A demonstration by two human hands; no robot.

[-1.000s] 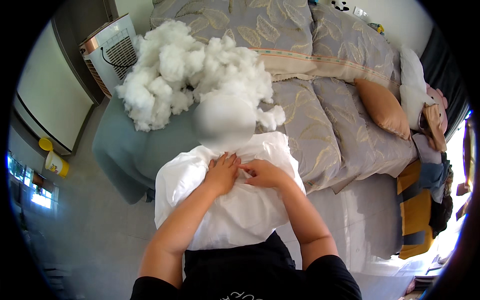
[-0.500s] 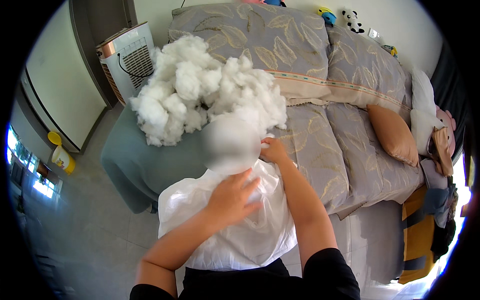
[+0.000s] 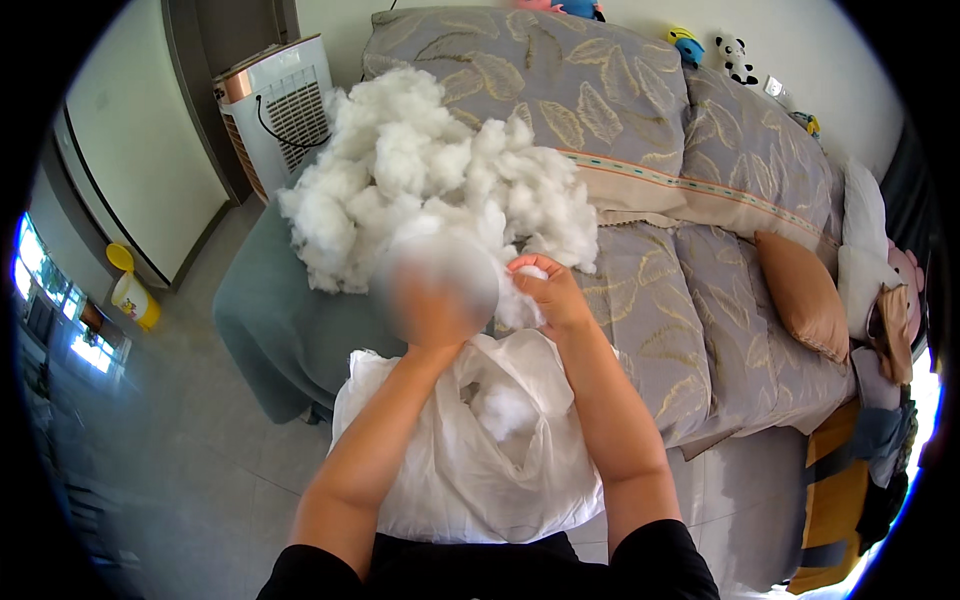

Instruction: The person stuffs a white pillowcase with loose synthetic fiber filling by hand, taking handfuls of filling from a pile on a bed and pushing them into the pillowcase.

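A big heap of white fiber stuffing (image 3: 400,170) lies on the sofa in front of me. At its near right edge, my right hand (image 3: 552,297) pinches a tuft of the stuffing between thumb and fingers. My left hand (image 3: 440,325) reaches to the heap's near side. A round blurred patch covers its fingers, so their grip is hidden. Across my lap spreads a white cloth cover (image 3: 420,480), its mouth open between my forearms. Inside the opening a clump of stuffing (image 3: 503,410) shows.
The grey leaf-patterned sofa (image 3: 640,330) has a teal cloth (image 3: 270,320) over its left end. A brown cushion (image 3: 800,295) leans at the right. An air cooler (image 3: 285,110) stands behind the left end. On the tiled floor is a yellow-and-white bin (image 3: 135,300).
My left hand has moved from above the cover forward to the stuffing. The cover's mouth now shows open with stuffing inside. My right hand stays near the heap's edge.
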